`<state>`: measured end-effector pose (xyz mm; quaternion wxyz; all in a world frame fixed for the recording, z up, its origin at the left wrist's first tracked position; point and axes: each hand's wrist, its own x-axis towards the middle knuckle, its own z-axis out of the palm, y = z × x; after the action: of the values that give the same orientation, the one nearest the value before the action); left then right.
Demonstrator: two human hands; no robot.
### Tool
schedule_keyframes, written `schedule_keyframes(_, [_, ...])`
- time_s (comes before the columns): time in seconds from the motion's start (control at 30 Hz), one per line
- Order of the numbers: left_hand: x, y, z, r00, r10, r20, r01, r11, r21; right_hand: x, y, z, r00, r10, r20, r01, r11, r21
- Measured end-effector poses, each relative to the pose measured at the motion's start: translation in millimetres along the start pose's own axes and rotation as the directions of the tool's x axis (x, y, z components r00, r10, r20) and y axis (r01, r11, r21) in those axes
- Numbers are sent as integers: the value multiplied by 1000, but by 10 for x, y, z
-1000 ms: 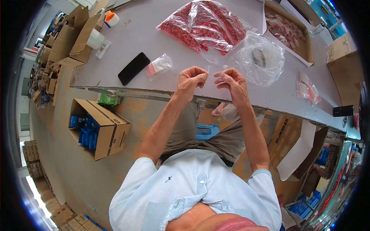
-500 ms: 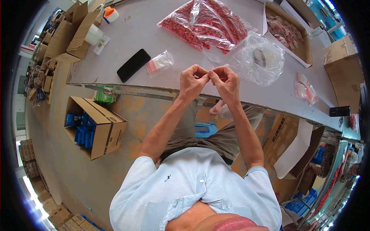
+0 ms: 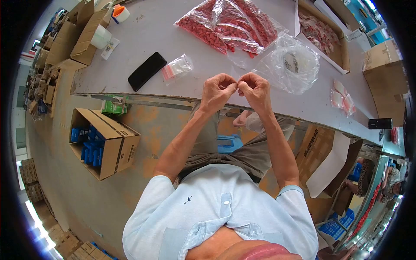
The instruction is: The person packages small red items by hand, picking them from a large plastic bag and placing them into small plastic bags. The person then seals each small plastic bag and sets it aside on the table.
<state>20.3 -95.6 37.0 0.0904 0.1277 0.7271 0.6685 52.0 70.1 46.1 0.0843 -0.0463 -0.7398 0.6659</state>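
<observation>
My left hand (image 3: 219, 91) and my right hand (image 3: 255, 90) meet over the table's front edge, thumbs and forefingers pinched. Whatever sits between the fingertips is too small to make out. Just beyond them lies a crumpled clear plastic bag (image 3: 271, 71) with a roll-like ring inside. Farther back is a large clear bag of small red pieces (image 3: 234, 28). To the left of my hands are a small clear packet with red and white contents (image 3: 177, 68) and a black phone (image 3: 147, 72).
An open carton of small packets (image 3: 320, 37) stands at the back right, near several red-and-white packets (image 3: 342, 99). Tape rolls (image 3: 121, 14) lie back left. On the floor are a carton of blue boxes (image 3: 117, 147) and a blue stool (image 3: 229, 144). Another person (image 3: 392, 184) is at far right.
My fingertips have drawn slightly apart, the right hand shifting a little to the right. Both hands stay pinched. The whole view has shifted slightly; things on the table look unmoved.
</observation>
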Motion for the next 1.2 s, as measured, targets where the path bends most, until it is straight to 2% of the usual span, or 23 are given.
schedule_keyframes(0.1, [-14,7,48,999,47,-23,-46,997,57,6,30,-3,998,-56,-14,55,997,-62])
schedule_keyframes(0.17, [-27,24,87,967,241,-78,-225,959,173,6,35,4,995,-97,-35,92,990,-104])
schedule_keyframes(0.23, [-28,-20,134,952,286,-106,-266,949,172,6,5,26,989,-140,-54,131,980,-148])
schedule_keyframes(0.3, [-35,-64,196,934,331,-134,-308,936,171,-8,-51,62,957,-262,-120,213,923,-321])
schedule_keyframes(0.33, [-33,-74,231,931,309,-193,-300,951,76,8,-49,64,956,-268,-121,217,921,-325])
schedule_keyframes(0.37, [-34,-90,251,928,278,-248,-292,956,-19,9,-24,74,975,-170,-146,153,981,-119])
schedule_keyframes(0.4, [-43,-63,252,929,274,-247,-288,958,-19,-17,-31,93,987,-62,-148,77,992,96])
schedule_keyframes(0.5, [-15,-11,189,929,293,-227,-284,956,72,-2,-92,62,995,18,-101,-4,990,139])
schedule_keyframes(0.53, [5,-11,141,921,353,-161,-332,932,143,13,-96,17,996,-62,-68,61,998,-12])
schedule_keyframes(0.57, [-5,-21,104,909,407,-89,-384,900,205,-13,-116,0,997,-27,-69,27,1000,-11])
schedule_keyframes(0.63, [-13,-5,12,913,407,-33,-388,890,237,-44,-159,-19,998,-67,-4,65,987,-145])
schedule_keyframes(0.67, [-61,-6,-12,905,425,14,-413,870,271,-116,-143,-11,999,-51,-6,49,988,-147])
schedule_keyframes(0.73, [-130,12,-44,914,406,14,-390,867,310,-178,-159,19,984,-176,16,172,935,-310])
schedule_keyframes(0.77, [-186,14,-59,922,388,12,-367,861,352,-219,-155,34,984,-175,17,171,934,-313])
schedule_keyframes(0.8, [-235,-5,-57,921,390,12,-369,861,350,-258,-152,47,975,-221,13,209,903,-376])
schedule_keyframes(0.87, [-363,-79,-18,939,338,-68,-324,933,156,-388,-180,87,962,-271,10,247,863,-441])
schedule_keyframes(0.9, [-434,-72,0,934,351,-69,-338,929,152,-438,-228,110,967,-255,-4,230,878,-420])
schedule_keyframes(0.97, [-585,-27,29,940,278,-196,-270,961,66,-520,-338,166,964,-264,-15,235,882,-408])
schedule_keyframes(1.0, [-628,-13,26,932,299,-203,-293,954,62,-573,-349,212,990,-135,-45,124,972,-202])
schedule_keyframes(1.03, [-676,-15,18,940,261,-219,-266,964,6,-630,-340,251,999,2,-39,-1,1000,15])
schedule_keyframes(1.07, [-729,-26,7,947,218,-236,-236,971,-49,-681,-311,281,1000,2,0,-2,997,79])
schedule_keyframes(1.2, [-908,-20,-79,934,229,-274,-261,962,-85,-885,-364,427,998,-58,23,56,994,92])
